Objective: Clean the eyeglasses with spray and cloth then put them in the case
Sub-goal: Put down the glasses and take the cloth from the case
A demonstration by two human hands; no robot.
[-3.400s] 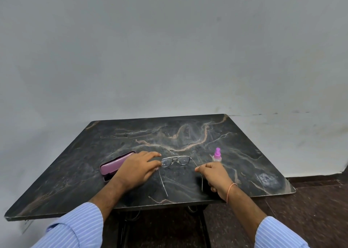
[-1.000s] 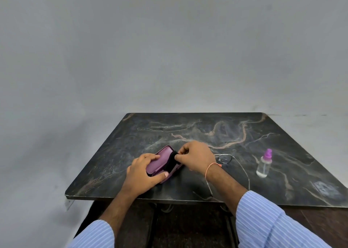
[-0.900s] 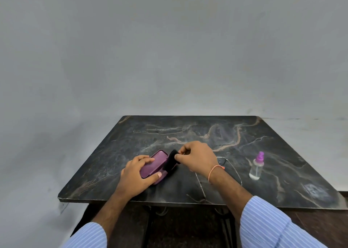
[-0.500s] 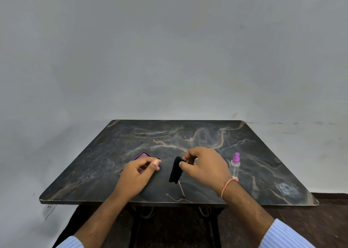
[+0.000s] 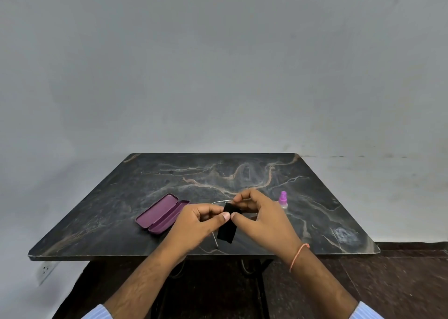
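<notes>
A folded black cloth [image 5: 227, 229] hangs above the table's front edge, pinched at its top by my left hand [image 5: 198, 221] and my right hand [image 5: 260, 218] together. The thin wire eyeglasses [image 5: 219, 201] lie on the table behind and under my hands, mostly hidden; one temple arm shows near the cloth's lower end. The purple case [image 5: 162, 213] lies open on the table, left of my hands, and nothing shows inside it. A small clear spray bottle [image 5: 282, 200] with a pink top stands upright just right of my right hand.
The dark marble table [image 5: 121, 197] stands against a plain grey wall. Its front edge runs just below my wrists. A wall socket [image 5: 46, 269] sits low at the left, and dark floor shows at the right.
My right hand pulled the black cloth out of the case and carried it rightward. My left hand let go of the case, which now lies open, and joined the right hand on the cloth.
</notes>
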